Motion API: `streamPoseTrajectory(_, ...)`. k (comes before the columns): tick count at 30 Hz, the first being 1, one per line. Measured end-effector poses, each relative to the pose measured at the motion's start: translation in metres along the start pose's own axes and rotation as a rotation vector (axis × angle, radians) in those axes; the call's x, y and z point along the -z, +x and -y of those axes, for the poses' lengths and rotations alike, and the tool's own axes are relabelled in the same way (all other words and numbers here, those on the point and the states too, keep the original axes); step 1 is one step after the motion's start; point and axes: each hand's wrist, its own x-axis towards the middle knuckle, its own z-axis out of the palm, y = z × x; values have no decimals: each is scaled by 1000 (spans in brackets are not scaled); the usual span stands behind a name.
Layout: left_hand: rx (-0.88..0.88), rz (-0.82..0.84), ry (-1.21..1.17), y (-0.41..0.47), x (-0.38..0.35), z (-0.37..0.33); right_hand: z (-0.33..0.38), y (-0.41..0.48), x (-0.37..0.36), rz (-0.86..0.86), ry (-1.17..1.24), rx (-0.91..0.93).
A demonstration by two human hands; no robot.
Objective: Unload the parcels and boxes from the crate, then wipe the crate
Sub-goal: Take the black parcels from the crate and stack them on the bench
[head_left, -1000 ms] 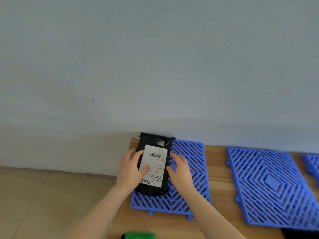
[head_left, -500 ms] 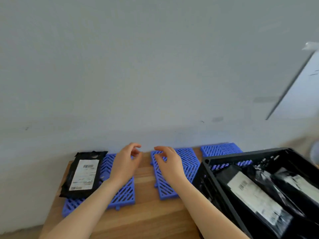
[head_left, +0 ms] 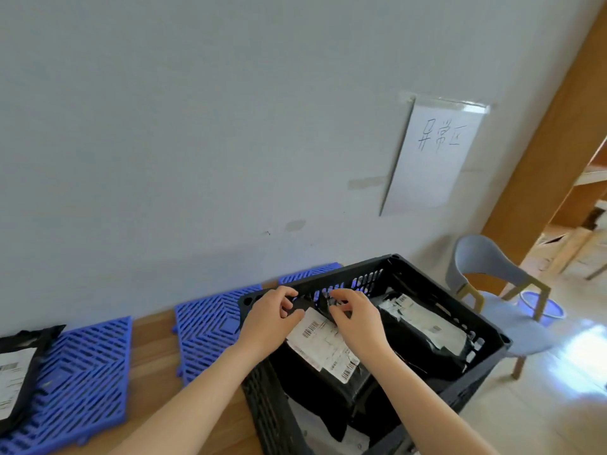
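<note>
A black slotted crate [head_left: 492,348] stands at the right end of the wooden table and holds several black parcels with white labels. My left hand [head_left: 269,318] and my right hand [head_left: 356,318] reach into its near left corner. Both pinch the top edge of the front black parcel [head_left: 323,344], whose barcode label faces up. A second black parcel [head_left: 423,326] lies deeper in the crate to the right. One unloaded black parcel [head_left: 16,369] rests on a blue mat at the far left.
Blue slotted mats [head_left: 78,372] [head_left: 203,333] lie along the table by the wall. A grey chair [head_left: 492,290] and a blue basin [head_left: 542,308] stand on the floor to the right. A handwritten paper sign [head_left: 433,152] hangs on the wall.
My hands let go of the parcel on the left mat, swung right over the mats and now pinch a parcel inside the crate. The view turned right with them.
</note>
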Motion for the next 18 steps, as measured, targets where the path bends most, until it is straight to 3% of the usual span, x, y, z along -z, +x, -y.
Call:
streamPoseTrajectory(6,60,73,129,26,-45,3,-43,31,7,176,-68,-46)
streamPoseTrajectory(15,105,29,314,14,-56,3,-70,47,-29,374,-242,142)
streamPoseTrajectory(18,195,-9,419,4,-61,-9,-80,53,-28,428,-300,198)
